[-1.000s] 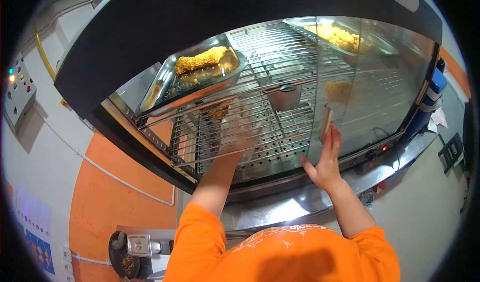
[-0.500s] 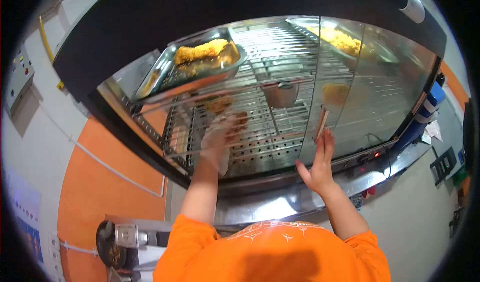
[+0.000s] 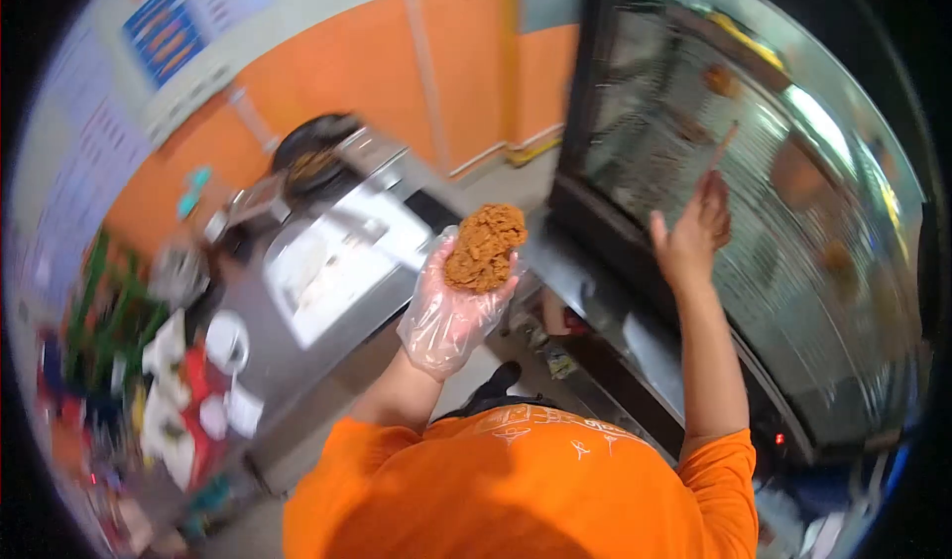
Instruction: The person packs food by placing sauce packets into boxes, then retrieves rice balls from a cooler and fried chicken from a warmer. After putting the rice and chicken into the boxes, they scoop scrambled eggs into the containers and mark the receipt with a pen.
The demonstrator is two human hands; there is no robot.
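Observation:
A piece of craggy brown fried chicken (image 3: 484, 248) rests in my left hand (image 3: 448, 311), which wears a clear plastic glove. My fingers curl up around its sides, out over the floor between the counter and the cabinet. My bare right hand (image 3: 694, 237) is at the glass front of the warming cabinet (image 3: 580, 177), fingers stretched out along the door handle (image 3: 730, 142). Wire racks (image 3: 654, 93) show blurred behind the glass, with a small piece of orange-brown food (image 3: 721, 81) on one of them.
On the left stands a metal counter (image 3: 392, 306) with a white board (image 3: 317, 261), metal containers (image 3: 369, 152) and a dark round pan (image 3: 312, 167). Red and white items (image 3: 203, 410) lie at its near end. An orange wall (image 3: 337, 63) rises behind.
My left hand has come out of the cabinet with the fried chicken and moved left. The view has turned left toward the counter. My right hand has stayed by the door handle.

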